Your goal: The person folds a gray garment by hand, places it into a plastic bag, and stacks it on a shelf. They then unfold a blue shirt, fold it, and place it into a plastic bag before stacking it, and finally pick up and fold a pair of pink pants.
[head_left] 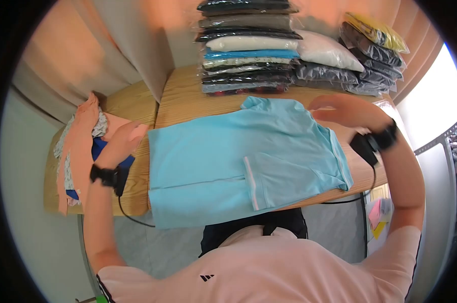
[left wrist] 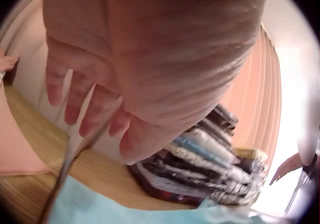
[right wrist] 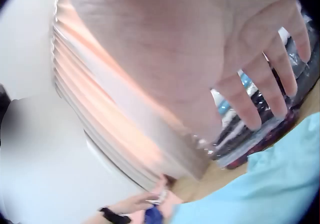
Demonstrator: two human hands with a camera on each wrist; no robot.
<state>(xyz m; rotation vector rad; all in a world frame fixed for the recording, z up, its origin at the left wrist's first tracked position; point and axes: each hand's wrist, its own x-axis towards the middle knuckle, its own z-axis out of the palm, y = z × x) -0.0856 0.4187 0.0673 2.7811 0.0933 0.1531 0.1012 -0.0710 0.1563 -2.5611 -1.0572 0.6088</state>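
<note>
Curtains (head_left: 102,55) hang behind the wooden table (head_left: 180,96), above grey flooring (head_left: 334,230).

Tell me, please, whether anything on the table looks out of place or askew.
The peach, blue and patterned clothes at the left look untidy, lying in a loose jumble, unlike the stacked bags. The light blue garment also overhangs the near edge of the table. I see no spill or damage.

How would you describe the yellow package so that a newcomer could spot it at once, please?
Along the back of the wooden table stand plastic-wrapped packages. Find the rightmost pile. The yellow package lies on top, the only yellow one among dark neighbours.
</note>
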